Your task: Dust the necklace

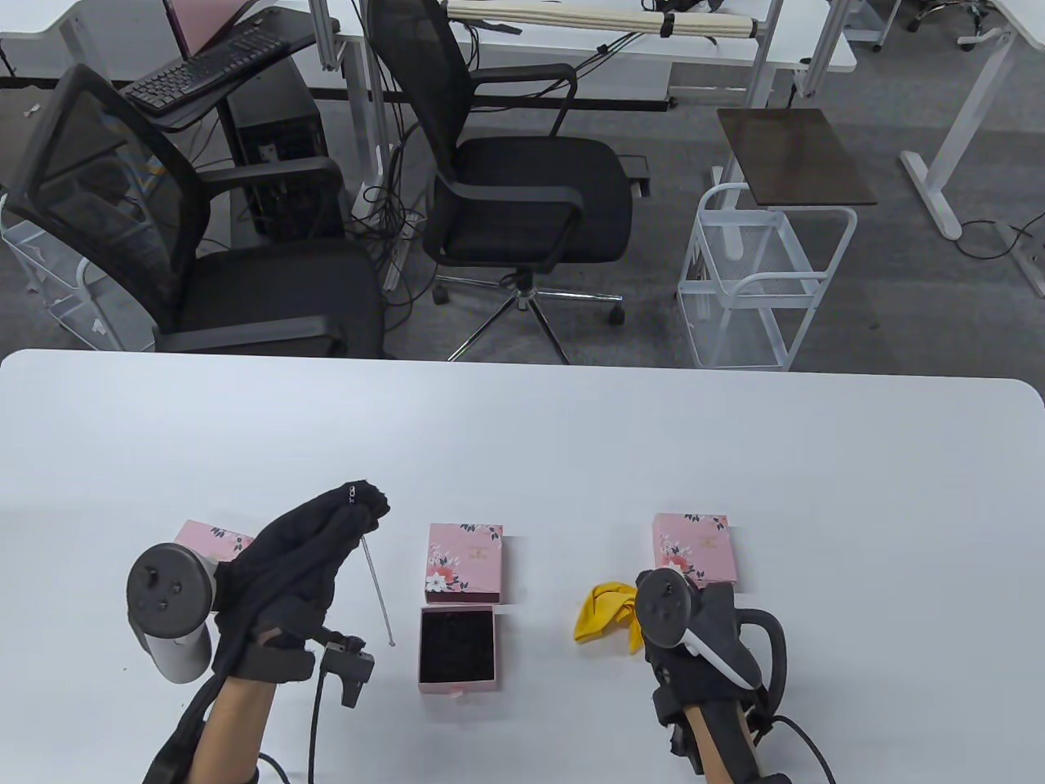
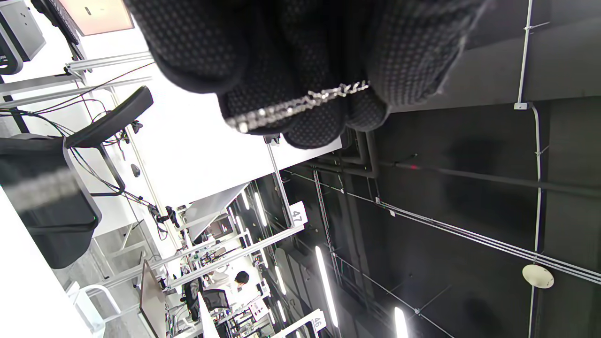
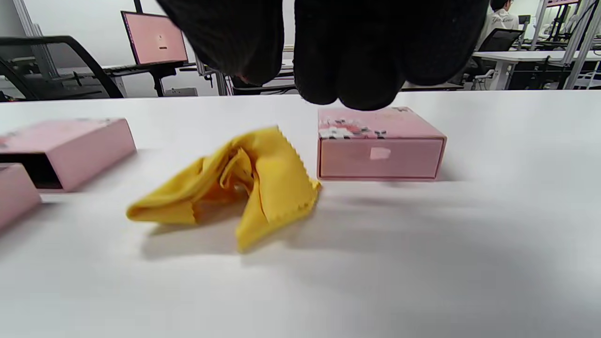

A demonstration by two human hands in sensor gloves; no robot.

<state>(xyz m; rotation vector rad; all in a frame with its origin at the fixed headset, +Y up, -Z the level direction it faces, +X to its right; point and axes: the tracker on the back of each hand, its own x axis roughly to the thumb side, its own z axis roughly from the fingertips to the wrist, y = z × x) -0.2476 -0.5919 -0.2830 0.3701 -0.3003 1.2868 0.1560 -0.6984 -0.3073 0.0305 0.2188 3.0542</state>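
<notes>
In the left wrist view, a small white sign (image 2: 296,215) hanging among the ceiling rails reads "47", and a second white sign (image 2: 317,322) lower in that view reads "46". The pink floral box lid (image 1: 464,562) on the table carries a faint line of print, too small to read; the closed pink box (image 1: 695,549) at the right seems to bear the same sort of marking, equally illegible.

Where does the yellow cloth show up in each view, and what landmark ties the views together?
Table view: yellow cloth lower right, just left of the right hand.
Left wrist view: not in it.
Right wrist view: centre, below the fingers.
Shared landmark: closed pink box beside the cloth.
</notes>
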